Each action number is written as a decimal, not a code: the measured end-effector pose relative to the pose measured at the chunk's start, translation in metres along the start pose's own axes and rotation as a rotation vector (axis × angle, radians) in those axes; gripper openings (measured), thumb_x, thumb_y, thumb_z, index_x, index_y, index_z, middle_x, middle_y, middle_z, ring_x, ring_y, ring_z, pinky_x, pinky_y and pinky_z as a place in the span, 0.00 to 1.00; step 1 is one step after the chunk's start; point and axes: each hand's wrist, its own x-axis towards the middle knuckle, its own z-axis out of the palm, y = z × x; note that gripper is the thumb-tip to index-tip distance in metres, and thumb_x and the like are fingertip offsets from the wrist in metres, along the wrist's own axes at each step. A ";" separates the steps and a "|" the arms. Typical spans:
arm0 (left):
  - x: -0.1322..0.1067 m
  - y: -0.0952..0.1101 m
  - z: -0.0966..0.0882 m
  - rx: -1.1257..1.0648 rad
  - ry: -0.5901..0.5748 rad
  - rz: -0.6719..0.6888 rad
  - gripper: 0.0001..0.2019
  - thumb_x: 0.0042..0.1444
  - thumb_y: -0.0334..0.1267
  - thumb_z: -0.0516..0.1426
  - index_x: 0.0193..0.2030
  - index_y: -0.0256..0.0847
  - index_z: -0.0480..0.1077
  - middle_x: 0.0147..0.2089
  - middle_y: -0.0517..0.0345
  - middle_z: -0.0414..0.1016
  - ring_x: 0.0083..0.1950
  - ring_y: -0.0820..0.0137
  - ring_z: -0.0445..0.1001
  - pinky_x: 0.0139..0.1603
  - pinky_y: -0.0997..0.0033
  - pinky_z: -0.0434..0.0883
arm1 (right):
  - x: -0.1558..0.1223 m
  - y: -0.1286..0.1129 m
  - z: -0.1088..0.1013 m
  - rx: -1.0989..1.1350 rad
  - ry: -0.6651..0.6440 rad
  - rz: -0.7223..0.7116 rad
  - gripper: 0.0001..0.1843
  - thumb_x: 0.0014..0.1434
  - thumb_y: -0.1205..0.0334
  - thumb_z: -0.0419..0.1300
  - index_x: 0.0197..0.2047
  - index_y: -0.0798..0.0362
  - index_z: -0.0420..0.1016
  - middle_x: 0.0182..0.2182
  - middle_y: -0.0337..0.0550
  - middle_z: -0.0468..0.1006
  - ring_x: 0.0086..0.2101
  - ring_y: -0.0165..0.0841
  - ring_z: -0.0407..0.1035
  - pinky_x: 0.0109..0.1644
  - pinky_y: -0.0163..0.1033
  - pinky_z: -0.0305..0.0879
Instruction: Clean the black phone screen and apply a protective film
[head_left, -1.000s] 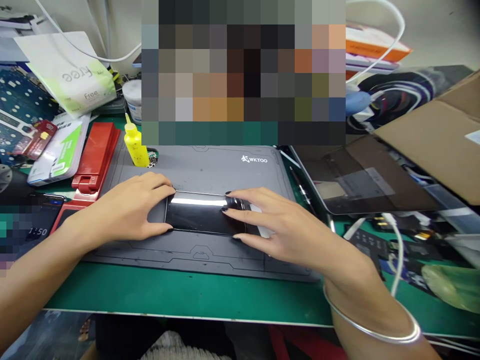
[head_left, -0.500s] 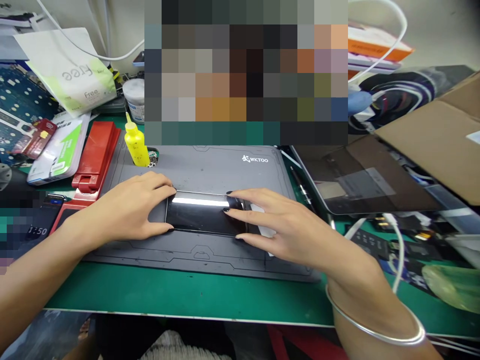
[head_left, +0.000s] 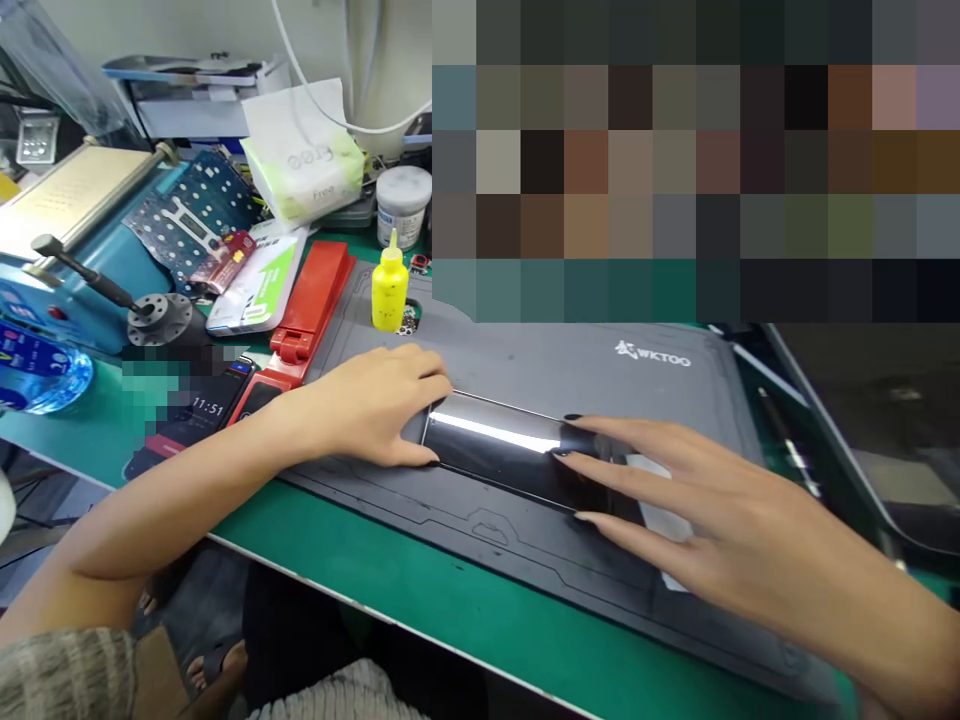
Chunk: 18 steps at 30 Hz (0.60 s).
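Note:
A black phone (head_left: 499,450) lies flat on the grey work mat (head_left: 540,365), its glass catching a bright streak of light. My left hand (head_left: 367,405) grips the phone's left end, thumb at the near edge and fingers curled over the far edge. My right hand (head_left: 720,520) rests at the phone's right end with fingers stretched out, fingertips pressing on the glass and along its edges. A white card shows partly beneath my right hand.
A yellow glue bottle (head_left: 390,290) stands at the mat's far left corner, beside a red tool case (head_left: 311,300). Another phone showing a clock (head_left: 199,410), a blue machine (head_left: 67,240), a tissue pack (head_left: 304,155) and a white jar (head_left: 403,203) crowd the left. A dark tablet (head_left: 885,420) lies right.
The view has swung to the left, bringing the blue machine and more of the left side into sight. Both hands stay on the phone in the same grip.

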 end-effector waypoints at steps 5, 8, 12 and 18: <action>0.000 0.005 -0.006 0.014 -0.046 -0.020 0.24 0.56 0.47 0.65 0.53 0.33 0.70 0.57 0.44 0.71 0.57 0.56 0.70 0.56 0.59 0.68 | 0.001 0.000 0.003 -0.029 0.020 -0.013 0.14 0.68 0.56 0.54 0.53 0.45 0.75 0.54 0.53 0.74 0.48 0.50 0.74 0.44 0.58 0.78; 0.002 0.008 -0.011 0.054 -0.099 -0.045 0.24 0.56 0.47 0.64 0.53 0.32 0.70 0.57 0.43 0.71 0.57 0.56 0.71 0.55 0.59 0.69 | 0.001 0.001 0.006 -0.018 0.023 -0.037 0.14 0.67 0.57 0.55 0.51 0.48 0.77 0.54 0.55 0.74 0.48 0.50 0.74 0.44 0.57 0.78; -0.004 0.021 -0.011 0.168 -0.118 -0.069 0.24 0.58 0.46 0.62 0.55 0.31 0.68 0.59 0.39 0.71 0.58 0.52 0.71 0.54 0.55 0.70 | 0.002 0.004 0.009 -0.013 0.025 -0.044 0.14 0.66 0.59 0.56 0.50 0.49 0.79 0.54 0.55 0.75 0.48 0.49 0.74 0.45 0.56 0.78; -0.077 0.058 0.006 0.178 0.362 -0.138 0.20 0.63 0.46 0.58 0.57 0.37 0.66 0.60 0.41 0.70 0.63 0.55 0.67 0.62 0.53 0.67 | 0.002 0.006 0.012 -0.044 0.012 -0.020 0.14 0.64 0.57 0.58 0.50 0.47 0.80 0.54 0.53 0.76 0.47 0.47 0.75 0.44 0.52 0.78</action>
